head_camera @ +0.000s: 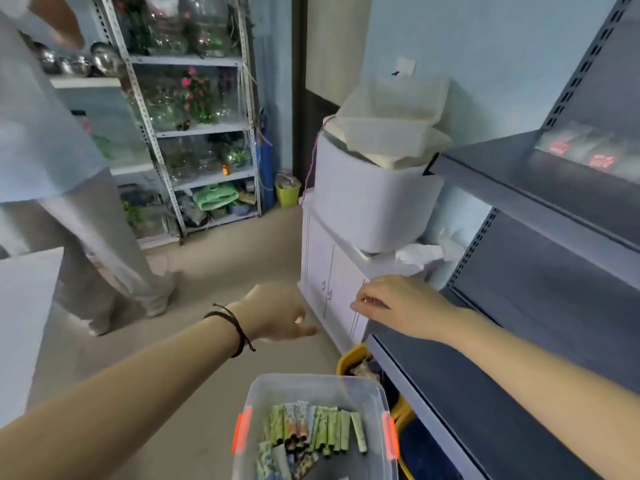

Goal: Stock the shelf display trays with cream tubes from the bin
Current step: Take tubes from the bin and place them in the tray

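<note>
A clear plastic bin with orange latches sits low in the middle. Several green and patterned cream tubes lie in it. My left hand hovers above and beyond the bin, fingers loosely curled and holding nothing. My right hand hangs in the air by the left end of the grey shelf unit, fingers curled, with nothing visible in them. Clear display trays are stacked on a white tub further back.
Another person in pale clothes walks at the left. A white cabinet stands under the tub. A metal rack of glassware and plants stands at the back. A yellow container sits by the shelf's foot.
</note>
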Demonstrator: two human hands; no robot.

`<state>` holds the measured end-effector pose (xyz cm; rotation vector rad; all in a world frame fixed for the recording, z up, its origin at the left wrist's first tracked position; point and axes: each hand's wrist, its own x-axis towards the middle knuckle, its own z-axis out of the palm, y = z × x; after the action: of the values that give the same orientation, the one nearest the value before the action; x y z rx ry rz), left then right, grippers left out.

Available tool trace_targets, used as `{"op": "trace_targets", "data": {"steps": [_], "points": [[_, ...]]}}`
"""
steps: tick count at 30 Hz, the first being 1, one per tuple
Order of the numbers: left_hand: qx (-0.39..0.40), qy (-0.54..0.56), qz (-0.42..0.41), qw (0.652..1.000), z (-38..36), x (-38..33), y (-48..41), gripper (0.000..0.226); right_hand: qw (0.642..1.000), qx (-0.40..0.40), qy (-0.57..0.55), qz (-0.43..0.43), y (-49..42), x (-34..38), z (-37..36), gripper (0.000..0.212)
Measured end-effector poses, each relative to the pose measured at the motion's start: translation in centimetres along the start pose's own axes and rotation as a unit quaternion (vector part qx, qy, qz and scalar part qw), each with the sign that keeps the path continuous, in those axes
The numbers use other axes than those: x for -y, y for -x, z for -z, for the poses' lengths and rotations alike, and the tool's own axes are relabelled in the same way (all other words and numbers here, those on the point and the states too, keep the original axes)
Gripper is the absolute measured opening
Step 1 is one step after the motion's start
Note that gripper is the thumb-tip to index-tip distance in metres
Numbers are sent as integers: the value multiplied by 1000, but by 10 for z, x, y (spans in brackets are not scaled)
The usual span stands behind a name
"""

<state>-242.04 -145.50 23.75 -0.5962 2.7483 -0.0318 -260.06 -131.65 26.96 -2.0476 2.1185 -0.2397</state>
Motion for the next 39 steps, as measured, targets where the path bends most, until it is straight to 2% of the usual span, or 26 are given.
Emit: {"op": "trace_targets", "data": {"steps": [4, 7, 10, 14, 18, 23, 26, 30, 37, 39], "points": [[93, -2, 2, 996, -121, -5, 1, 67, 994, 102, -11, -25, -1, -9, -121, 45], [125, 21, 6, 992, -198, -18, -1, 70, 985, 168, -16, -44, 5, -24, -205, 54], [176, 58, 7, 983, -263, -39, -3, 69, 971, 223, -21, -83, 15, -36, -271, 54], [214, 92, -1, 973, -332, -65, -17, 73, 953, 287, -13, -96, 30, -53, -347, 54], [245, 125, -7, 961, -383, -83, -40, 62, 932, 340, -25, -118, 39, -76, -416, 58], [263, 258, 55, 928, -456, -93, -84, 56, 900, 389, -114, -159, 32, -102, -503, 51], [270, 315, 93, 905, -493, -100, -102, 51, 883, 401, -149, -193, 30, -115, -546, 47], [282, 355, 104, 886, -527, -106, -114, 45, 861, 411, -191, -231, 27, -124, -588, 59], [304, 375, 141, 864, -556, -117, -120, 51, 838, 455, -166, -252, 37, -125, -622, 48], [293, 387, 154, 861, -556, -115, -123, 50, 831, 471, -157, -249, 38, -127, -625, 39]]}}
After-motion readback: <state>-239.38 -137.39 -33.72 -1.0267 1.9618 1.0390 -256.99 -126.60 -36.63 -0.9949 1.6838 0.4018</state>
